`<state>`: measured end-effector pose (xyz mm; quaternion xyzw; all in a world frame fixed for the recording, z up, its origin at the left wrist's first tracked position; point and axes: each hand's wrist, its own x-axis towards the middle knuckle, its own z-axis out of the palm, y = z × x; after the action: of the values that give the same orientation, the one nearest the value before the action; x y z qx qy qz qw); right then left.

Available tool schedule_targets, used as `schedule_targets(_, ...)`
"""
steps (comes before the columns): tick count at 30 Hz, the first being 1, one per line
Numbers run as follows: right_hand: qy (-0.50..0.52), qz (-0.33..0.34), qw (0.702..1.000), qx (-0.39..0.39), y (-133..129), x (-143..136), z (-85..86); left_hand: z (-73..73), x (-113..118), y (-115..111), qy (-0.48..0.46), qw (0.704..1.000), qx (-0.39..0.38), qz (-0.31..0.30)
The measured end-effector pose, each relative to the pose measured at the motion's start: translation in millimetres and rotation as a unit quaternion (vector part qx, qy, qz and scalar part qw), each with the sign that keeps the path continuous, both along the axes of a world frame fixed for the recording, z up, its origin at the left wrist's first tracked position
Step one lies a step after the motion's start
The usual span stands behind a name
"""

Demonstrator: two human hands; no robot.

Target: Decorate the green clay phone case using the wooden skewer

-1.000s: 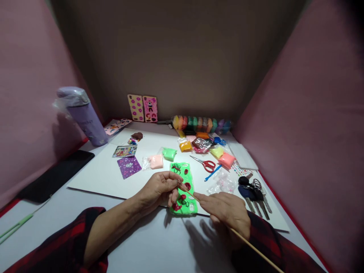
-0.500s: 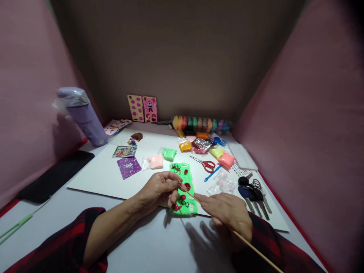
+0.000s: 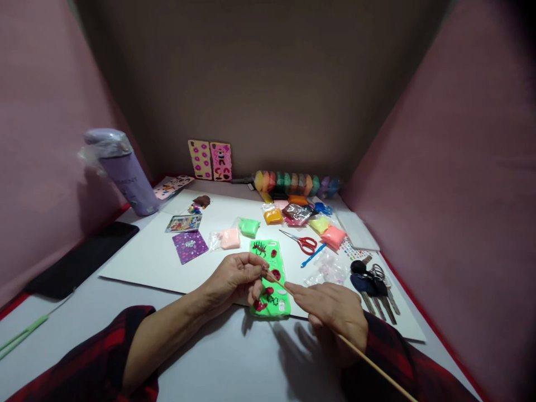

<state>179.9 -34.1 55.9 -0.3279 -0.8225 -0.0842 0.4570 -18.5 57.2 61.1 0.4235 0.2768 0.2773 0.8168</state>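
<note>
Several red clay shapes (image 3: 275,274) and strings of dark dots (image 3: 273,300) sit on the green phone case (image 3: 276,263), which lies beneath the hands at the near edge of the white board (image 3: 154,251). Decoration looks well advanced, though bare green remains. Left hand (image 3: 237,274) pinches a tiny piece (image 3: 264,270), too small to identify, apart from the case; right hand (image 3: 335,307) grips a wooden stick (image 3: 377,367), its tip at that piece.

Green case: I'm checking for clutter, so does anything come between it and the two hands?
Only the wooden stick visibly does: it slants from the right hand over the green case to the left hand. Nothing else can be seen in between.
</note>
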Motion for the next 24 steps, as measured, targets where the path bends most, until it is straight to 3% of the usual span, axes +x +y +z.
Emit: schedule_targets(24, 0.016, -0.006, 1.0, 0.003, 0.0, -0.2, 1.6, 2.1, 0.7, 0.0, 0.002, 1.0, -0.007, 0.0)
